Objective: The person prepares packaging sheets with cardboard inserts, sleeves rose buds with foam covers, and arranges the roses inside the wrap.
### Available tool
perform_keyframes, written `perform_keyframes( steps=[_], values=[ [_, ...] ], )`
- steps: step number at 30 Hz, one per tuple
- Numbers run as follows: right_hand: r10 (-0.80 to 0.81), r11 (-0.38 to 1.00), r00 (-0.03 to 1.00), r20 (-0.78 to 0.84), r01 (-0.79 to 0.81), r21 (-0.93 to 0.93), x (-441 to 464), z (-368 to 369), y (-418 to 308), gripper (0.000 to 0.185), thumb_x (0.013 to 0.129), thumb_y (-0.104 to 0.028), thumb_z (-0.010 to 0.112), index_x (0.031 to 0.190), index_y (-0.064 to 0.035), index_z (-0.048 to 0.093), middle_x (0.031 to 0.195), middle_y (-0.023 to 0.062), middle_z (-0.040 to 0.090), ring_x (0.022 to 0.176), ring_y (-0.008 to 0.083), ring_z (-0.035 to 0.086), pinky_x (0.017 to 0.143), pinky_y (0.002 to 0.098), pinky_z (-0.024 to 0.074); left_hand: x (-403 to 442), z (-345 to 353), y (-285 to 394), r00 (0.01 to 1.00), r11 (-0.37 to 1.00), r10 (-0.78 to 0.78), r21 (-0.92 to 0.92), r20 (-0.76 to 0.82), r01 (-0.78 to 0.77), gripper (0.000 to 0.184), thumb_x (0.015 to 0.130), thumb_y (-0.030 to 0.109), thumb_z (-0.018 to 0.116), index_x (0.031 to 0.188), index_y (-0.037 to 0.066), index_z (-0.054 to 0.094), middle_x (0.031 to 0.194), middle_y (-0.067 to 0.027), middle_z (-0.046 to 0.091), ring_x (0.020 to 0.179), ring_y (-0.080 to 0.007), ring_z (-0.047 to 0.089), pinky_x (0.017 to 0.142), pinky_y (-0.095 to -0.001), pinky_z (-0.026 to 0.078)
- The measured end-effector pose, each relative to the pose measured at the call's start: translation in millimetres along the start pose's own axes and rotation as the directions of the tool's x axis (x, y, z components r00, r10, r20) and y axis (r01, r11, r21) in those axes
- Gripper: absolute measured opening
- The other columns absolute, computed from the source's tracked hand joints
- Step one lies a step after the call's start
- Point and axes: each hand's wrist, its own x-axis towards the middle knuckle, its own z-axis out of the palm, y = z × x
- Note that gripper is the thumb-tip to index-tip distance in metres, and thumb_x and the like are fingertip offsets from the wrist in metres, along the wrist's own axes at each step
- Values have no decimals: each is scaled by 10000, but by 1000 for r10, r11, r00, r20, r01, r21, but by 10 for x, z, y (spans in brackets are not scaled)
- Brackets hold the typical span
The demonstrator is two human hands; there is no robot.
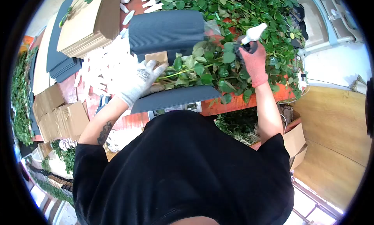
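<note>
My left hand [142,81], in a white glove, lies with its fingers apart over the stem ends and a small brown cardboard piece [156,57]. Leafy green stems [194,69] run rightward from it across dark corrugated sheets, one sheet [165,28] behind them and another [175,99] in front. My right hand [252,59], in a red glove with dark fingertips, is closed around a rose stem just below its bud, which is wrapped in a white sleeve [255,33]. This bud points up and right, above the heap of leaves.
Many white sleeves [105,65] lie on the red table [233,105] at the left. Behind them stand stacked cardboard sheets [83,26] and dark sheets [64,67]. A large pile of leafy stems [276,22] covers the right back. Cardboard boxes [64,120] sit at the left edge.
</note>
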Motion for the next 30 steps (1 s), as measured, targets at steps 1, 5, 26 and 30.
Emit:
perform_keyframes(
  steps=[1, 5, 26, 30],
  values=[
    [-67, 997, 996, 64, 64, 49, 3, 64, -89, 213, 721, -61, 680, 922, -8, 630, 836, 87, 664, 765, 187, 633, 725, 300, 477, -8, 15, -30, 1000, 1000, -9, 9, 2, 9, 611, 771, 386, 653, 1298, 134, 472, 1284, -152, 458, 1149, -310, 483, 961, -412, 400],
    [-40, 994, 982, 185, 57, -90, 204, 166, -19, 219, 743, -49, 660, 960, -19, 642, 861, 66, 670, 770, 137, 620, 714, 267, 471, 50, 245, -126, 974, 983, 140, 139, -177, -116, 626, 785, 371, 610, 1296, 49, 447, 1338, -174, 418, 1289, -324, 347, 1062, -441, 289],
    [421, 555, 900, 110, -161, -816, 1300, 641, 683, 364, 825, -315, 483, 1081, -89, 610, 1153, 99, 614, 1034, 256, 608, 860, 357, 490, 187, 433, -204, 900, 924, 378, 140, -214, -355, 532, 773, 256, 604, 1230, 12, 481, 1257, -161, 460, 1247, -316, 389, 1082, -444, 258],
    [452, 485, 888, -87, -326, -811, 1567, -117, 1121, 468, 814, -376, 513, 1110, -27, 612, 1154, 178, 606, 1046, 314, 606, 874, 391, 487, 171, 415, -203, 883, 918, 397, 92, -251, -387, 513, 763, 245, 605, 1203, 6, 497, 1242, -169, 463, 1229, -329, 400, 1069, -450, 272]
  ],
)
